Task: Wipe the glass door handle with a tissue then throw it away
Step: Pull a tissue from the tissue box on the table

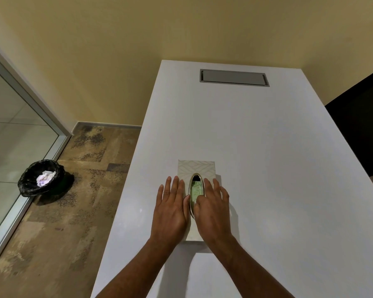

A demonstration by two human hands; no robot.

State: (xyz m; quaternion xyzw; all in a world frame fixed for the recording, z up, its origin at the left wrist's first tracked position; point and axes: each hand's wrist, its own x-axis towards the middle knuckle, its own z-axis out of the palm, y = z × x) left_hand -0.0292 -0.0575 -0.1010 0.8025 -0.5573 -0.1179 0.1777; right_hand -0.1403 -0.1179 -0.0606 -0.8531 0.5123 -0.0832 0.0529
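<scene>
Both hands are lying on the tissue box (196, 168) on the bench (267, 168): left hand (170, 209) flat, fingers together; right hand (213, 209) thumb touching the tissue (196, 189) in the slot. A bin (30, 179) far left is holding crumpled paper (45, 177).

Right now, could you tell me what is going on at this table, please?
A person has both hands on a pale patterned tissue box lying on the white table. The left hand lies flat on the box, while the right hand reaches its thumb into the oval metal-rimmed opening. No tissue is out yet. A black-lined waste bin holding crumpled paper stands on the floor beside the glass panel.
</scene>
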